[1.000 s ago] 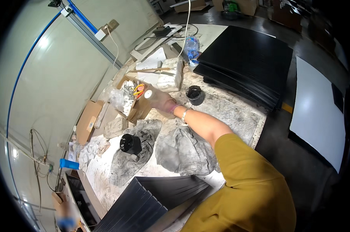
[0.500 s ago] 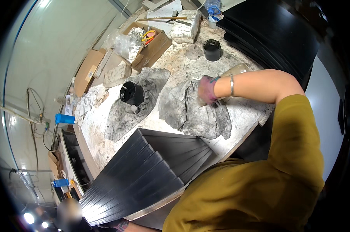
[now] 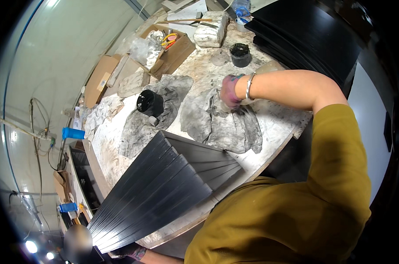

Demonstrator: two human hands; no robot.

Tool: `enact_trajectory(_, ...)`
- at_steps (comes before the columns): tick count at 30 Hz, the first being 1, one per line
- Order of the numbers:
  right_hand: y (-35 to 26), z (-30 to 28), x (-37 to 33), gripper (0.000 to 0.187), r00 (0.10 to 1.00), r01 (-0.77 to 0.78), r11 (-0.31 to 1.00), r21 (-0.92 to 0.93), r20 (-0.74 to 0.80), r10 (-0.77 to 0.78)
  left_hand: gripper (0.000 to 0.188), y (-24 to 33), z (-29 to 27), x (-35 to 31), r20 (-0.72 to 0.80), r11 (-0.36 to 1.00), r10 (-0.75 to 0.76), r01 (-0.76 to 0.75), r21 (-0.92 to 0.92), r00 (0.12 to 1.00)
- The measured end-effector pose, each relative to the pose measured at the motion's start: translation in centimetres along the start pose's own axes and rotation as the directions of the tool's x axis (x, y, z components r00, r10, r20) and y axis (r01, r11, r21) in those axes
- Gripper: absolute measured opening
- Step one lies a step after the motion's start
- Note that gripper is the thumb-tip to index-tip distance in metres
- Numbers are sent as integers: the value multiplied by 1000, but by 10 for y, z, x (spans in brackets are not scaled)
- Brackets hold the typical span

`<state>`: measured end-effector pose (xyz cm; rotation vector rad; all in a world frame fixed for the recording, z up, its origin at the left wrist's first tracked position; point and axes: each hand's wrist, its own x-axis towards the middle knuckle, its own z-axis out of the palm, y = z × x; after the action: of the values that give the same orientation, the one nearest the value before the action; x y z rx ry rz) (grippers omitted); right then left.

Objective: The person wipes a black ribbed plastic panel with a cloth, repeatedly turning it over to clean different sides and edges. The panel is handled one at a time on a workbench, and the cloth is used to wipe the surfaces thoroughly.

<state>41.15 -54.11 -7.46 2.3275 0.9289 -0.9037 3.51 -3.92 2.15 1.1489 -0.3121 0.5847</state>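
Note:
A long black piece with ridged, slatted faces (image 3: 151, 185) lies slantwise along the table's near edge, its broad end toward the middle. My left hand (image 3: 131, 251), in a dark patterned glove, grips its narrow lower-left end; the fingers are partly hidden beneath it. In a purple-stained glove, my right hand (image 3: 230, 92) closes on a crumpled, smudged grey cloth (image 3: 234, 132) spread on the table. Left of that, a black pot (image 3: 149, 103) stands on a second grey cloth (image 3: 135, 134), with a small pale block (image 3: 153, 121) against it.
Another black tub (image 3: 240, 56) stands beyond my right hand, beside a round clear lid (image 3: 219, 58). Black sheets (image 3: 305, 31) are stacked at the far right. At the back are a cardboard box (image 3: 175, 55) holding tools and plastic, and a whitish block (image 3: 210, 31).
My right hand has moved slightly up and away over the cloth. The black piece's broad end has risen and tilted, and my left hand has shifted slightly with it.

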Motion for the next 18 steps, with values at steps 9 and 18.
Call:
enact_trajectory(9, 3, 6, -51, 46, 998, 65, 975, 211, 7, -68, 68, 0, 0, -3, -24, 1000, 10, -9, 13, 1000)
enact_trajectory(18, 48, -33, -82, 47, 887, 121, 817, 563, -431, 165, 67, -4, 6, -2, -33, 1000, 1, 0, 25, 999)
